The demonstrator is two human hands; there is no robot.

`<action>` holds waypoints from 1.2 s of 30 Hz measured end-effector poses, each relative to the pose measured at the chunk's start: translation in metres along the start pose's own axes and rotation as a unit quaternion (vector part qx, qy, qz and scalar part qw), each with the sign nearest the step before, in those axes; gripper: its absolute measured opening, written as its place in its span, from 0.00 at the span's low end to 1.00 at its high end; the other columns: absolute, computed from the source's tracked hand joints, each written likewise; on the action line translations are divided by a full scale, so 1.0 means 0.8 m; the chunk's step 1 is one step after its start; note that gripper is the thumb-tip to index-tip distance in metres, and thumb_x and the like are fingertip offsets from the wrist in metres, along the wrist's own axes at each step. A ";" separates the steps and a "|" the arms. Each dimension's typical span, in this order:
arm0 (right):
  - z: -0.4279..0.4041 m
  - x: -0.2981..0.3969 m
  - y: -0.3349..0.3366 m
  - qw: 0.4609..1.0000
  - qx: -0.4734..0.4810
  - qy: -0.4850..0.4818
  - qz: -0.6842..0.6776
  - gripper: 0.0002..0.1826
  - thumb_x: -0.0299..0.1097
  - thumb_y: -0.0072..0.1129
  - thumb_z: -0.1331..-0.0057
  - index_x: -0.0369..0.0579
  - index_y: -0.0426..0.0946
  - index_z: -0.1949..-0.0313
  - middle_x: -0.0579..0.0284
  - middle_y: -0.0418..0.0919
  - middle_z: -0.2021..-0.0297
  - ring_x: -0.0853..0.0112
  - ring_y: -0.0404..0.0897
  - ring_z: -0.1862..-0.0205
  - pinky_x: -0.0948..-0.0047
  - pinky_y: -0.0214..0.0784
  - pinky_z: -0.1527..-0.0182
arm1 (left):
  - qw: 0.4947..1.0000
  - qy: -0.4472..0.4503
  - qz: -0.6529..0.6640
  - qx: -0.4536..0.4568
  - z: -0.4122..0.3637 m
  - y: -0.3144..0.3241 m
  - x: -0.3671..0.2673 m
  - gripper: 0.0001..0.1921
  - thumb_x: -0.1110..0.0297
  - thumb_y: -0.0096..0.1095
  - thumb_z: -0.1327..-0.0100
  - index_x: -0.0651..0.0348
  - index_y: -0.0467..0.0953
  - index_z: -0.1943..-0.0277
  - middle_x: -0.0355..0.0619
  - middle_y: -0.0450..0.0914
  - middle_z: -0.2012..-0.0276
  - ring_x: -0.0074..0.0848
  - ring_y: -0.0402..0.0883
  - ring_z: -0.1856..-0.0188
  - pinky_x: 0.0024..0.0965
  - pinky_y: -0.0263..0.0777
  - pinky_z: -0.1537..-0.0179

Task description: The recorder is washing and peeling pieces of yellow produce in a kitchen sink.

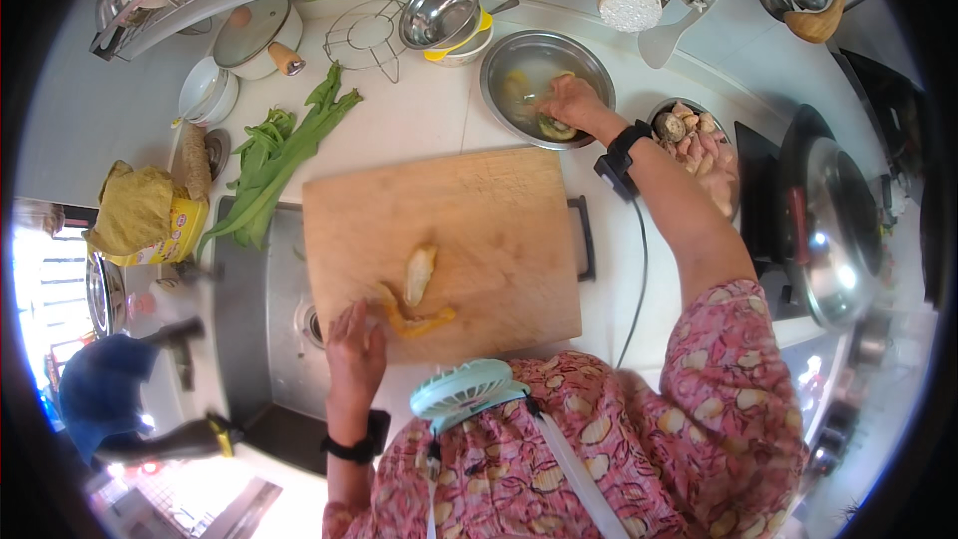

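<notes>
My left hand lies over the near left edge of a wooden cutting board, holding nothing I can see. Beside its fingertips is a curved yellow-orange strip, possibly peel or pith. A pale, elongated food piece lies just beyond that strip. Reaching far forward, my right hand dips into a stainless steel bowl of cloudy water. Near its fingers is a green-rimmed, yellowish piece, and another yellowish piece shows in the water. The fingertips are partly hidden, so their grip is unclear.
A metal sink lies left, partly beneath the board. Leafy greens cross its far edge. Right of the water bowl stands a bowl of raw meat pieces, then a lidded wok. A cable hangs from my right wrist.
</notes>
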State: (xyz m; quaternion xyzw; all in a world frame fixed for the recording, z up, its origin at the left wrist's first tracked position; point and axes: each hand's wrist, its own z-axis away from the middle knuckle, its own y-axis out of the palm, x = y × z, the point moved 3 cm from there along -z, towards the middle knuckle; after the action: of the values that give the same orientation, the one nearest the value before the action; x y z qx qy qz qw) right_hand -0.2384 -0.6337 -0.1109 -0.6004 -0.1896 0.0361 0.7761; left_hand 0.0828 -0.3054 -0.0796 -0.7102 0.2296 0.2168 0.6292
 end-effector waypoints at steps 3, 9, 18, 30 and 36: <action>0.003 -0.003 0.004 0.997 -0.050 -0.057 0.011 0.17 0.42 0.55 0.44 0.38 0.77 0.70 0.39 0.76 0.64 0.52 0.76 0.58 0.62 0.67 0.54 | 1.000 0.006 -0.005 -0.005 0.001 0.002 0.000 0.18 0.79 0.57 0.50 0.74 0.71 0.53 0.61 0.76 0.60 0.51 0.74 0.57 0.44 0.68 0.54; 0.006 0.011 -0.020 0.997 -0.063 0.021 -0.034 0.13 0.32 0.49 0.44 0.38 0.77 0.64 0.38 0.75 0.60 0.50 0.76 0.59 0.61 0.70 0.58 | 1.000 0.004 -0.022 0.009 0.000 -0.001 -0.004 0.18 0.80 0.56 0.48 0.74 0.71 0.52 0.63 0.76 0.57 0.49 0.76 0.54 0.38 0.69 0.52; 0.035 0.021 -0.067 0.985 -0.146 -0.082 0.037 0.19 0.22 0.48 0.48 0.38 0.73 0.54 0.42 0.77 0.61 0.51 0.77 0.60 0.60 0.71 0.59 | 1.000 -0.001 -0.010 0.007 0.002 0.002 -0.003 0.18 0.79 0.57 0.48 0.74 0.71 0.52 0.62 0.76 0.56 0.50 0.75 0.53 0.39 0.68 0.51; 0.158 0.205 -0.002 0.877 -0.073 -0.351 -0.319 0.15 0.24 0.47 0.43 0.38 0.71 0.54 0.42 0.71 0.58 0.53 0.72 0.54 0.59 0.66 0.53 | 0.999 0.009 -0.031 0.004 -0.005 0.003 -0.011 0.18 0.77 0.58 0.49 0.71 0.71 0.54 0.59 0.77 0.60 0.48 0.75 0.57 0.43 0.66 0.54; 0.112 0.147 -0.033 0.970 -0.105 -0.152 -0.155 0.09 0.27 0.47 0.42 0.40 0.74 0.63 0.48 0.76 0.61 0.53 0.74 0.56 0.57 0.67 0.54 | 0.999 0.010 -0.037 0.004 -0.001 0.000 -0.007 0.20 0.79 0.58 0.50 0.76 0.70 0.52 0.63 0.76 0.60 0.50 0.76 0.58 0.41 0.70 0.56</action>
State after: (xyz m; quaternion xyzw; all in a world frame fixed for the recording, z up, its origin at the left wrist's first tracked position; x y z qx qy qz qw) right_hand -0.1642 -0.5255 -0.0381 -0.6292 -0.3990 -0.0139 0.6669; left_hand 0.0782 -0.3060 -0.0760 -0.7175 0.2107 0.1856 0.6374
